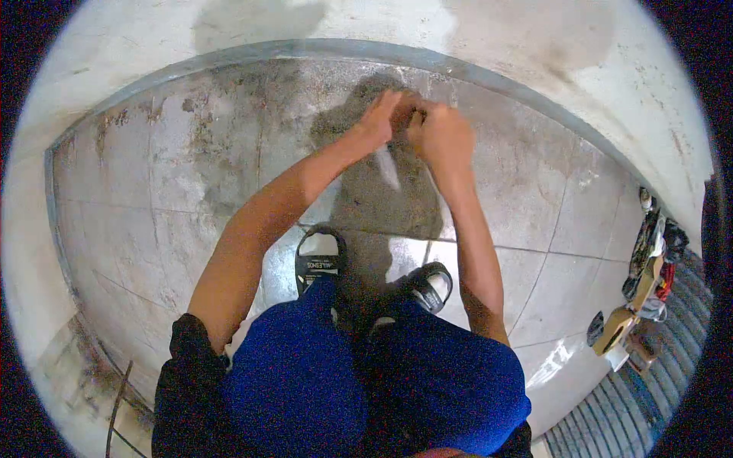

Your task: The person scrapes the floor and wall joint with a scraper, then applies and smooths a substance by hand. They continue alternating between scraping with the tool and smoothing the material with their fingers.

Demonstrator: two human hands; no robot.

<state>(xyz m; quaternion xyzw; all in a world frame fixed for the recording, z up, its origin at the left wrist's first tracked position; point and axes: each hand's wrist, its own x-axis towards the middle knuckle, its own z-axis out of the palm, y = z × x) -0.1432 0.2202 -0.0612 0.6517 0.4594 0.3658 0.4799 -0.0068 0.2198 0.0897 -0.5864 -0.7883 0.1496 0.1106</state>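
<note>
Both arms reach forward over the stained tiled floor [206, 175], and the hands meet in front of me near the far wall. My left hand [388, 114] is closed, its fingers bent toward the right one. My right hand [445, 137] is curled into a fist with the thumb side facing the left hand. A small dark spot shows where the fingers come together; what they hold there I cannot make out. A shadow of my body and arms falls on the tiles below. My feet wear black sandals [319, 262].
A pale wall with a grey skirting strip [321, 49] curves round the far side. At right lies a pile of shoes and odds and ends [649, 282], with cardboard pieces [615, 330], beside corrugated sheeting [611, 416]. A thin dark rod [119, 401] stands at lower left.
</note>
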